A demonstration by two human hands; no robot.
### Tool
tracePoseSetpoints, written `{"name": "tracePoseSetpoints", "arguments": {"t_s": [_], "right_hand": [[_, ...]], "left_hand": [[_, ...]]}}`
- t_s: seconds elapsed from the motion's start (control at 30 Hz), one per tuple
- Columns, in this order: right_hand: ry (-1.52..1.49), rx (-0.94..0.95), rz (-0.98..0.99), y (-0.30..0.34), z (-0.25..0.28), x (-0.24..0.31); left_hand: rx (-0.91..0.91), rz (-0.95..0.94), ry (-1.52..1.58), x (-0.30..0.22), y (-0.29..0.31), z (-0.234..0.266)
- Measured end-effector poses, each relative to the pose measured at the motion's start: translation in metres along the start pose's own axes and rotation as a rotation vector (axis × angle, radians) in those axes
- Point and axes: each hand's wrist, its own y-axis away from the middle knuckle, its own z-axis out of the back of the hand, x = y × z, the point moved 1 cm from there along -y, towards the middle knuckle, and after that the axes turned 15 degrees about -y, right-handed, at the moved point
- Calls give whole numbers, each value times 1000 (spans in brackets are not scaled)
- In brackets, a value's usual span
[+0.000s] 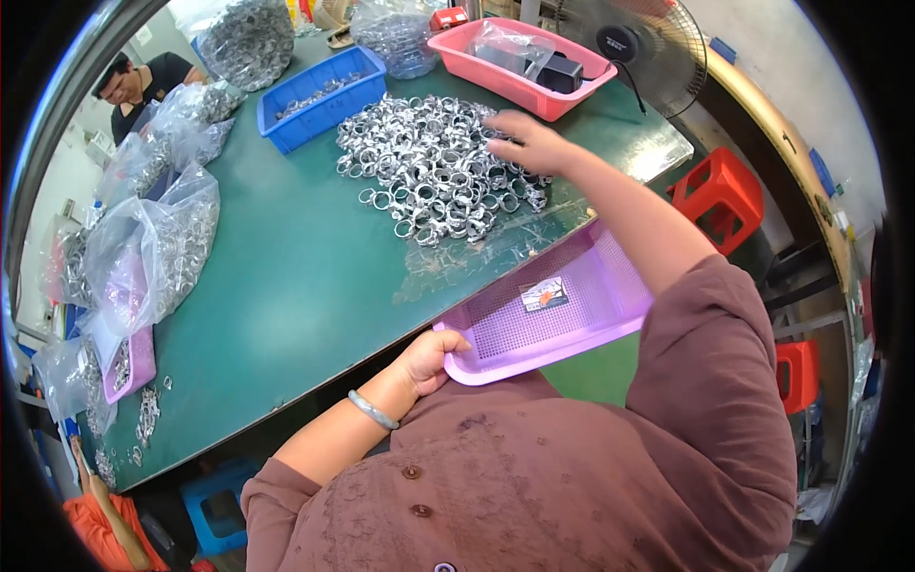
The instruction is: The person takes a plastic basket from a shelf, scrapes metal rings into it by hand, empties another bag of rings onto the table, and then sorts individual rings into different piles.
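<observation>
My left hand (427, 363) grips the near left corner of an empty purple plastic basket (510, 336), its thumb over the rim. The basket has a perforated bottom with a small printed label on it. It is at the table's near edge, against my body. A wide heap of shiny silver ring-shaped metal pieces (429, 167) lies on the green table. At the heap's right side is my right hand (532, 145), palm down with its fingers stretched out. I see nothing held in it; whether its fingertips touch the pieces, I cannot tell.
Behind the heap stand a blue bin (315, 122) with metal pieces and a pink bin (505, 84) holding a black device. A fan (624, 48) is beyond. Clear bags (157, 248) of metal parts line the left. Red stools (722, 200) stand right; other people are at left.
</observation>
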Motion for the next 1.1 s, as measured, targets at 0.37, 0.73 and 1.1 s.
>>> {"name": "tracePoseSetpoints", "arguments": {"t_s": [0.37, 0.73, 1.1], "right_hand": [[-48, 66, 60, 77, -37, 64], [43, 227, 206, 18, -9, 84], [31, 232, -180, -130, -51, 10]], "left_hand": [[-65, -2, 38, 5, 11, 17], [-30, -15, 20, 12, 16, 32], [26, -11, 69, 14, 12, 28]]}}
